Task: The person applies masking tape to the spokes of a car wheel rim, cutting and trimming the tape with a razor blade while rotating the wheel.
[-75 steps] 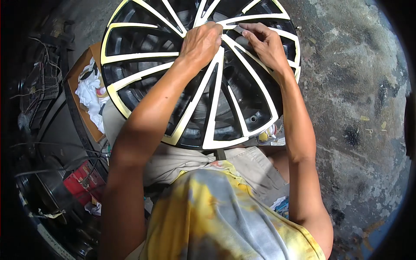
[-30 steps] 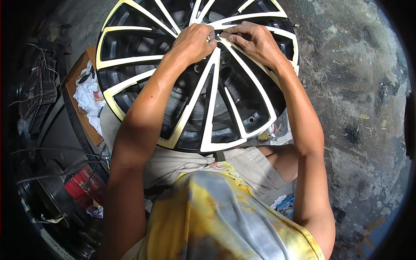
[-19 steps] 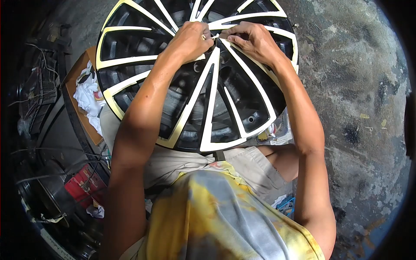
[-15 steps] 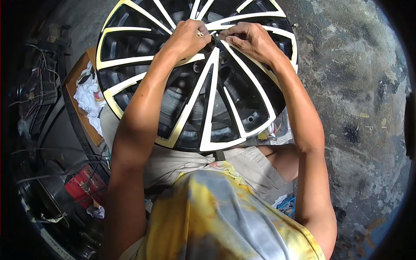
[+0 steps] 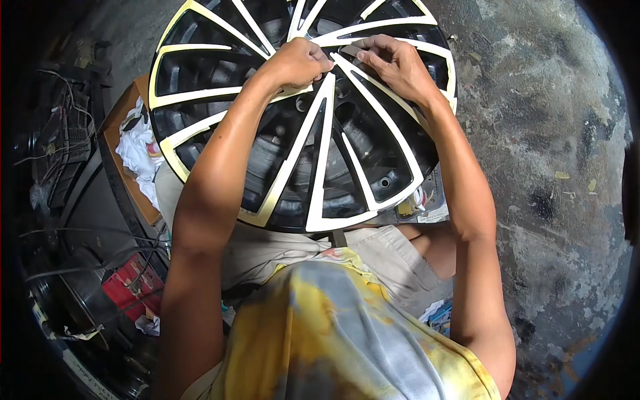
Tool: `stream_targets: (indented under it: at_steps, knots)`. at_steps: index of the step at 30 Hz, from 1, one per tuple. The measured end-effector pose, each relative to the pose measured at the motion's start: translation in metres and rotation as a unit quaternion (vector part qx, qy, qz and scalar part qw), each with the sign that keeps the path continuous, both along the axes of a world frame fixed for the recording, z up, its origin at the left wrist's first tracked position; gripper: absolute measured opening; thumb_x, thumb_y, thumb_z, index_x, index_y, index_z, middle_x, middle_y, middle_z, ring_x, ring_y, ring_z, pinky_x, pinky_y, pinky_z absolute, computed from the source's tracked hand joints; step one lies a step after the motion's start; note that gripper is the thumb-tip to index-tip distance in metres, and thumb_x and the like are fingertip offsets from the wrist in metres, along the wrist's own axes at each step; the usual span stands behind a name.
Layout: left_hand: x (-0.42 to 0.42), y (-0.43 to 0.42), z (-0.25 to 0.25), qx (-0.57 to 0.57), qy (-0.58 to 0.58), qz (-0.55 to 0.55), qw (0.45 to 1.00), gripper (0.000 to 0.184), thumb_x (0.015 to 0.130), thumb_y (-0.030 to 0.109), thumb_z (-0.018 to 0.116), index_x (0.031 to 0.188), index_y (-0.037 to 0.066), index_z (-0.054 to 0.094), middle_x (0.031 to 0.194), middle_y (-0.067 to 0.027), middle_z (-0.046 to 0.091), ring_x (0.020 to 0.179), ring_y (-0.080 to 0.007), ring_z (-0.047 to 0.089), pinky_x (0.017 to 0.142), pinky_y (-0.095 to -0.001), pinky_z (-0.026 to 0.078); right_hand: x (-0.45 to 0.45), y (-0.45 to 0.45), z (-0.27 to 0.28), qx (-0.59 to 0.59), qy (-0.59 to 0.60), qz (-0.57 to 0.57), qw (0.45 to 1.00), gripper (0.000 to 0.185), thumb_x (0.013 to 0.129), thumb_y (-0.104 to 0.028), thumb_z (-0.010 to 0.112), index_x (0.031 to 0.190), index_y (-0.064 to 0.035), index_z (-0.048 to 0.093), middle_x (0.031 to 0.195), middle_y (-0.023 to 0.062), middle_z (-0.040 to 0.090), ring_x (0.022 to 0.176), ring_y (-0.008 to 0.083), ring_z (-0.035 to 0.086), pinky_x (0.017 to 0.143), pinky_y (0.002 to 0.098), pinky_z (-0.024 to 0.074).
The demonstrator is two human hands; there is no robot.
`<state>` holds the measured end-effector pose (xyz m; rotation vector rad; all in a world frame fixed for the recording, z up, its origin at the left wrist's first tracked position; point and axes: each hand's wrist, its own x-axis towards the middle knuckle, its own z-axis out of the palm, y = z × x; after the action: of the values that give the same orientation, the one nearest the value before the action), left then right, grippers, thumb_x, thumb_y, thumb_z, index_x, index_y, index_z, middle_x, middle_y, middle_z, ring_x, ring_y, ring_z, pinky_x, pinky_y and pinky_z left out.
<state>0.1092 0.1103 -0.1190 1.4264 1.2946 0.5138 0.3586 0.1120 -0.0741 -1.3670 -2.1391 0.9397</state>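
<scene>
Black, glossy metal formed the large multi-spoked wheel rim (image 5: 343,120), which lay face up in front of the person, its near edge over the light tan cloth shorts (image 5: 383,250). Set so close and so flat, it presumably left both arms free to reach the hub; what bore its weight was hidden. Pale yellow, matte tape strips (image 5: 318,200) followed the spoke faces and parts of the outer edge, leaving the recesses between them bare and dark.

The right hand (image 5: 399,65) pinched a small, thin, grey-brown flat piece (image 5: 351,50) between thumb and fingers, its free end pointing toward the hub, probably so that an edge could meet the spoke ends precisely. The wrist came in from the right, with the forearm angled up and inward.

The left hand (image 5: 300,61) was bent over the hub from the other side, knuckles up and fingers curled; whether the fingertips met or gripped anything was not visible. The two hands were near each other but apart.

Farther left, a brown cardboard box (image 5: 137,193) contained crumpled white material (image 5: 137,147); to the right spread the stained grey concrete floor (image 5: 540,153).
</scene>
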Motion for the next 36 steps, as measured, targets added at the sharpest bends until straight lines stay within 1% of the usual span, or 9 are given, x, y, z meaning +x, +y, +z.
stream_targets:
  at_steps: [4,7,14,24,28,29,32,33,36]
  knots:
    - [0.001,0.0,-0.002,-0.01,-0.006,0.023,1.0,0.025,0.105,0.019,0.077,0.101,-0.006,0.075,0.066,0.0001,0.061,0.051,-0.0055,0.047,0.045,-0.0275,0.032,0.0,-0.002,-0.002,-0.016,0.054,-0.018,0.998,0.021,0.111,-0.019,0.071,0.112,0.0012,0.07,0.091,0.0018,0.071,0.085,0.0078,0.063,0.078,0.0263,0.0535]
    - [0.0,0.001,0.0,-0.036,-0.002,0.032,0.999,0.024,0.105,0.017,0.076,0.101,-0.006,0.075,0.065,-0.0003,0.06,0.048,-0.0057,0.045,0.042,-0.0284,0.03,-0.003,-0.006,-0.002,-0.005,0.11,-0.023,0.994,0.028,0.108,-0.026,0.069,0.111,0.0013,0.065,0.086,0.0101,0.073,0.078,0.0174,0.067,0.077,0.0365,0.0553]
    - [0.002,0.001,-0.001,-0.04,-0.017,0.033,0.999,0.024,0.104,0.017,0.078,0.095,-0.005,0.073,0.068,-0.0038,0.063,0.048,-0.0071,0.048,0.042,-0.0283,0.032,-0.022,-0.02,0.021,0.072,0.005,0.029,0.997,0.025,0.111,-0.025,0.057,0.115,-0.0002,0.056,0.098,0.0252,0.072,0.095,0.049,0.07,0.087,0.0498,0.0544]
    - [0.005,-0.001,0.002,-0.036,0.024,0.067,0.997,0.024,0.101,0.016,0.076,0.088,-0.004,0.073,0.066,-0.0047,0.062,0.045,-0.0087,0.049,0.041,-0.0294,0.032,-0.023,-0.023,0.006,0.21,-0.112,0.09,0.967,0.025,0.111,-0.025,0.052,0.115,0.0004,0.053,0.099,0.0298,0.07,0.096,0.0529,0.066,0.087,0.0593,0.0507]
    - [0.004,0.0,0.002,-0.06,0.011,0.066,0.996,0.025,0.102,0.015,0.074,0.084,-0.003,0.069,0.064,-0.0047,0.061,0.043,-0.0091,0.048,0.039,-0.0297,0.031,-0.026,-0.021,0.012,-0.007,-0.039,0.025,0.999,0.026,0.113,-0.024,0.05,0.119,0.0018,0.053,0.104,0.0297,0.071,0.101,0.0528,0.067,0.093,0.0539,0.0533]
    - [0.002,0.001,0.002,-0.071,-0.004,0.067,0.995,0.027,0.102,0.016,0.074,0.083,-0.002,0.068,0.063,-0.0048,0.06,0.043,-0.0091,0.048,0.039,-0.0296,0.031,-0.015,-0.007,-0.019,0.047,0.061,0.022,0.997,0.027,0.113,-0.024,0.051,0.119,0.0016,0.053,0.102,0.0274,0.073,0.101,0.0422,0.073,0.093,0.0484,0.0549]
    - [0.005,-0.001,0.009,-0.103,-0.035,0.08,0.991,0.038,0.104,0.022,0.077,0.078,-0.001,0.063,0.059,-0.0046,0.057,0.042,-0.0093,0.046,0.038,-0.0293,0.032,-0.004,-0.007,0.004,0.019,0.138,-0.081,0.987,0.027,0.115,-0.027,0.056,0.115,-0.0003,0.057,0.096,0.0141,0.076,0.088,0.0208,0.073,0.081,0.0396,0.059]
    - [0.007,0.0,0.007,-0.083,-0.011,0.073,0.994,0.041,0.104,0.025,0.078,0.077,0.0,0.062,0.058,-0.0043,0.056,0.041,-0.0092,0.046,0.038,-0.0294,0.032,0.0,-0.01,0.02,0.027,0.047,-0.113,0.992,0.027,0.115,-0.026,0.059,0.114,0.0003,0.058,0.09,0.0106,0.072,0.076,0.0193,0.067,0.076,0.0379,0.0578]
    - [0.008,0.0,-0.002,-0.023,0.023,0.071,0.997,0.054,0.101,0.038,0.084,0.07,0.001,0.06,0.055,-0.005,0.056,0.04,-0.0106,0.047,0.039,-0.0308,0.035,0.007,-0.011,0.012,0.052,0.053,-0.094,0.993,0.023,0.112,-0.023,0.065,0.113,0.0004,0.063,0.086,0.0075,0.067,0.076,0.0164,0.06,0.075,0.0343,0.0528]
